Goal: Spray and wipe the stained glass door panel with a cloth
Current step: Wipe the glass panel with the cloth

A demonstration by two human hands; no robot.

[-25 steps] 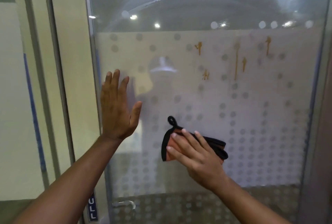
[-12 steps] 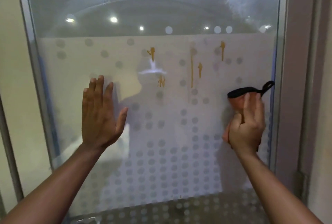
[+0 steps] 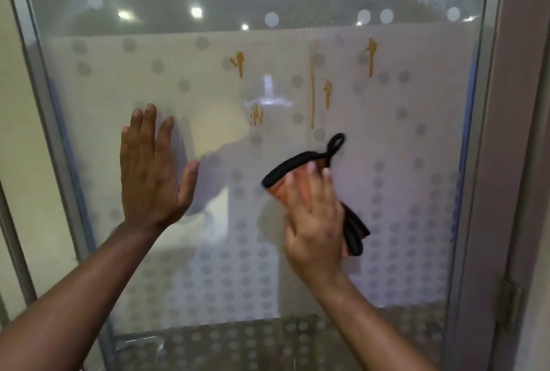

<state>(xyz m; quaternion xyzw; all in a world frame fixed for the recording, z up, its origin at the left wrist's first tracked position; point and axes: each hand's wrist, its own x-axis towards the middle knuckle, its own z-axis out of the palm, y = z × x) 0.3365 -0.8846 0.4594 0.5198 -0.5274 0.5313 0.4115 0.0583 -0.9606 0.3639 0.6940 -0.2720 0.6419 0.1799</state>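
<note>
The left hand (image 3: 151,171) is being held flat against the glass door panel (image 3: 416,192) at the middle left of the frame. Its fingers (image 3: 148,126) are being kept straight and close together, with the thumb spread toward the right, and nothing is being gripped by it.

The right hand (image 3: 315,221) is being pressed onto the cloth (image 3: 276,192) just right of centre. Its fingers (image 3: 306,189) are being laid nearly straight over the orange fabric, so the cloth is being pinned to the glass rather than clenched, though the hand is being blurred somewhat. The cloth's black edging is being shown above the fingertips. Its black loop (image 3: 334,144) is being pointed up, just below the lower end of the longest of the brown stains (image 3: 312,90). A folded part is being left hanging below and to the right of the palm.

Compared with half a second earlier, the cloth is being worked nearer the middle of the panel. Then it was being gripped in curled fingers close to the metal door frame (image 3: 476,162) at the right edge. The left hand is being kept in the same flat pose as before, and the stains in the upper centre are being left as they were.
</note>
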